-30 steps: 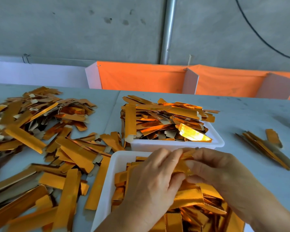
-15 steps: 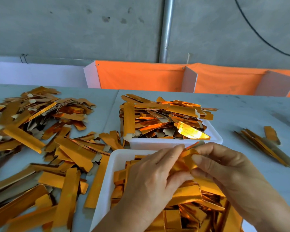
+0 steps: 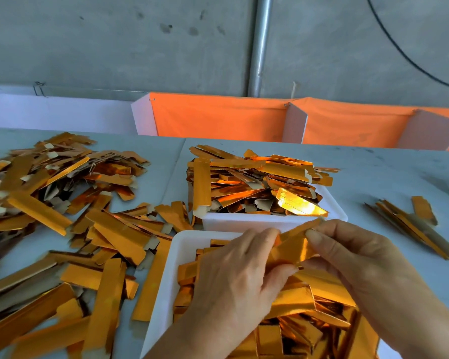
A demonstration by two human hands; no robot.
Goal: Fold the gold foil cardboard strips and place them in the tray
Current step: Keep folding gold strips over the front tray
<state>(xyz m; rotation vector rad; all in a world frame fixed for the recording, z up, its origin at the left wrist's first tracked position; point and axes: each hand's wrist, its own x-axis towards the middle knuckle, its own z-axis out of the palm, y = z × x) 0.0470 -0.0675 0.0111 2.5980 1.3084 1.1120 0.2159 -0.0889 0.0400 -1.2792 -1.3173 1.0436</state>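
Both hands pinch one gold strip (image 3: 294,244) between them: left hand (image 3: 240,275) with thumb and fingers on its near end, right hand (image 3: 358,260) with thumb and forefinger on its far end. We hold it just above the near tray (image 3: 178,257), which is already heaped. For a clean fold we judge: keep edges aligned, crease firmly along the score, then drop it straight down. Beyond the hands a second tray (image 3: 267,221) is full; loose strips (image 3: 88,229) lie to the left on the counter (image 3: 389,177).
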